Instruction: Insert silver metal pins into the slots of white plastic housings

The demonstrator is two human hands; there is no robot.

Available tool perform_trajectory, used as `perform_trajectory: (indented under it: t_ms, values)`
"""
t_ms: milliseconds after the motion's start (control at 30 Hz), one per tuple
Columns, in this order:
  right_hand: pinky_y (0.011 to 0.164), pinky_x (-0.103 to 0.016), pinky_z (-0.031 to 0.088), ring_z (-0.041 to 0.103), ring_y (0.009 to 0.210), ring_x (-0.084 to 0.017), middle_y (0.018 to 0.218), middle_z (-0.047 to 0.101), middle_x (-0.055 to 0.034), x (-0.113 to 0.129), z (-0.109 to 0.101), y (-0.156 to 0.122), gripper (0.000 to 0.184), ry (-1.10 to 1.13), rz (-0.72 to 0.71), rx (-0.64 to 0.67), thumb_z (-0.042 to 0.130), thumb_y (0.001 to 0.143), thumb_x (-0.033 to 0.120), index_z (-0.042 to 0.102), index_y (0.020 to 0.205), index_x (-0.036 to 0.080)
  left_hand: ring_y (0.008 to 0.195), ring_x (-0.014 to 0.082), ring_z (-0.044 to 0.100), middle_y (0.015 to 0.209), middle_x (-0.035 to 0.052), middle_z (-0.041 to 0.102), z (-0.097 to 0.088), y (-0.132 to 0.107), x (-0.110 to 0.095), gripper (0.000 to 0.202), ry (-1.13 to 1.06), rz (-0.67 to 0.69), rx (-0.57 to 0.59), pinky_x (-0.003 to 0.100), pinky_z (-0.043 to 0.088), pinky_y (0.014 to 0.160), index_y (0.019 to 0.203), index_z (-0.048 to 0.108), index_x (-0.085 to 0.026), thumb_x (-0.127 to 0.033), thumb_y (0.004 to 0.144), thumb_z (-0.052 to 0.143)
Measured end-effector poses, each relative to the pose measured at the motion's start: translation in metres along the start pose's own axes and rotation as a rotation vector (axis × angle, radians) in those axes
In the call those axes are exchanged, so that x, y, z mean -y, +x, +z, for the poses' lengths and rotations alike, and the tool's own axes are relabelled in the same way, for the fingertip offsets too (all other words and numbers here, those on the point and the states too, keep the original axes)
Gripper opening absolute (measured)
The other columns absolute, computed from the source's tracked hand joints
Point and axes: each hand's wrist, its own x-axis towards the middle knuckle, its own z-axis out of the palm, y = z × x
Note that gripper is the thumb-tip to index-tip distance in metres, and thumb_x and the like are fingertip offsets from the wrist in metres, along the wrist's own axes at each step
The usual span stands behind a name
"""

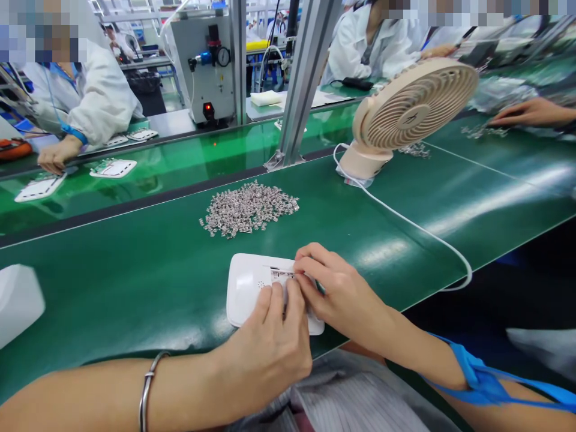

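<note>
Head view. The white casing (pixel 246 291) lies flat on the green surface (pixel 135 282), close to the near edge and directly in front of the person. A narrow recess (pixel 282 274) in its upper face shows metal contacts; part of it is covered by fingers.

The left hand (pixel 274 336) (metal bracelet (pixel 147 387) at the wrist) is partly curled, its fingertips close together and set down on the casing at the lower side of the recess. The right hand (pixel 335 279) is bent inward, thumb and fingers drawn nearly together at the right end of the recess. Whether either hand grips a small part between the fingertips cannot be determined, as the fingers hide the contact. A blue strap (pixel 472 366) encircles the right forearm.

Beyond the casing, apart from both hands, lies a loose pile of small metal pieces (pixel 249 207). A beige fan (pixel 414 108) stands farther right, its white cable (pixel 414 225) running across the surface to the near edge. A white object (pixel 20 303) is cut off at the left border.

Across the divide, a co-worker's hand (pixel 60 155) is lowered over one of two white housings (pixel 112 168). Another co-worker's hand (pixel 535 112) reaches toward scattered pieces (pixel 483 129) at far right.
</note>
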Motion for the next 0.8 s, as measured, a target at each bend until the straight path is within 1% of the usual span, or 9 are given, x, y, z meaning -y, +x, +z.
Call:
perform_trajectory:
  t_ms: [67,167,300,400,500,600,700,767,800]
  values:
    - [0.057,-0.030,0.045,0.050,0.068,-0.017,0.076,0.054,-0.0086,0.001,0.001,0.000,0.021,-0.040,-0.008,-0.027,0.038,0.085,0.008,0.050,0.070,0.015,0.109,0.0363,0.051,0.122,0.0298,0.047,0.001,0.000,-0.001,0.048,0.010,-0.014,-0.009,0.044,0.039,0.092,0.122,0.043,0.011,-0.022,0.087,0.042]
    - [0.060,-0.030,0.047,0.053,0.070,-0.016,0.079,0.056,-0.0077,0.001,0.001,-0.003,0.019,0.048,0.025,-0.049,0.039,0.086,0.008,0.050,0.073,0.016,0.109,0.0345,0.051,0.122,0.0274,0.049,0.002,0.000,-0.003,0.048,0.028,-0.035,-0.015,0.043,0.038,0.093,0.122,0.043,0.010,-0.023,0.087,0.040]
    - [0.071,-0.028,0.052,0.059,0.084,-0.015,0.096,0.059,-0.0093,0.000,-0.001,-0.015,0.017,0.191,0.058,-0.128,0.042,0.087,0.006,0.055,0.087,0.016,0.111,0.0344,0.050,0.124,0.0267,0.048,0.003,0.000,-0.004,0.049,0.038,-0.043,-0.010,0.043,0.038,0.093,0.123,0.043,0.009,-0.024,0.088,0.039]
    - [0.075,-0.032,0.053,0.059,0.090,-0.017,0.107,0.057,-0.0129,-0.001,0.001,-0.024,0.019,0.155,0.024,-0.150,0.043,0.087,0.005,0.056,0.096,0.015,0.109,0.0340,0.051,0.124,0.0267,0.048,0.001,0.001,-0.003,0.049,0.045,-0.033,-0.007,0.042,0.039,0.092,0.123,0.044,0.009,-0.025,0.088,0.040]
    - [0.075,-0.034,0.053,0.059,0.090,-0.018,0.110,0.056,-0.0155,-0.001,0.003,-0.029,0.020,0.118,-0.016,-0.148,0.044,0.086,0.004,0.055,0.099,0.014,0.109,0.0320,0.052,0.124,0.0248,0.049,-0.002,0.001,-0.002,0.047,0.061,-0.026,0.012,0.041,0.040,0.092,0.123,0.045,0.007,-0.025,0.089,0.039]
    - [0.073,-0.034,0.053,0.058,0.088,-0.019,0.110,0.055,-0.0174,0.001,0.000,-0.026,0.019,0.077,-0.050,-0.126,0.043,0.086,0.004,0.055,0.099,0.012,0.109,0.0308,0.053,0.123,0.0237,0.050,-0.004,0.002,-0.001,0.046,0.075,-0.024,0.013,0.039,0.041,0.092,0.123,0.046,0.006,-0.024,0.089,0.038]
    - [0.072,-0.036,0.052,0.056,0.092,-0.022,0.105,0.054,-0.0193,0.002,-0.008,-0.019,0.020,-0.017,-0.139,-0.049,0.037,0.087,0.005,0.055,0.095,0.009,0.109,0.0305,0.053,0.123,0.0234,0.051,-0.005,0.001,-0.001,0.046,0.085,-0.014,0.014,0.039,0.041,0.092,0.123,0.046,0.006,-0.024,0.089,0.038]
    - [0.067,-0.036,0.052,0.056,0.089,-0.023,0.099,0.055,-0.0180,0.002,-0.012,-0.013,0.020,-0.036,-0.192,0.017,0.035,0.088,0.007,0.056,0.089,0.010,0.109,0.0311,0.053,0.122,0.0241,0.051,-0.005,0.000,-0.001,0.047,0.083,-0.012,0.019,0.040,0.041,0.092,0.124,0.045,0.007,-0.025,0.089,0.039]
    - [0.065,-0.035,0.051,0.056,0.085,-0.022,0.096,0.055,-0.0164,0.001,-0.012,-0.010,0.020,-0.015,-0.183,0.037,0.036,0.088,0.008,0.055,0.085,0.011,0.109,0.0313,0.052,0.123,0.0244,0.050,-0.005,0.000,-0.001,0.048,0.081,-0.015,0.020,0.040,0.041,0.092,0.124,0.045,0.007,-0.025,0.089,0.039]
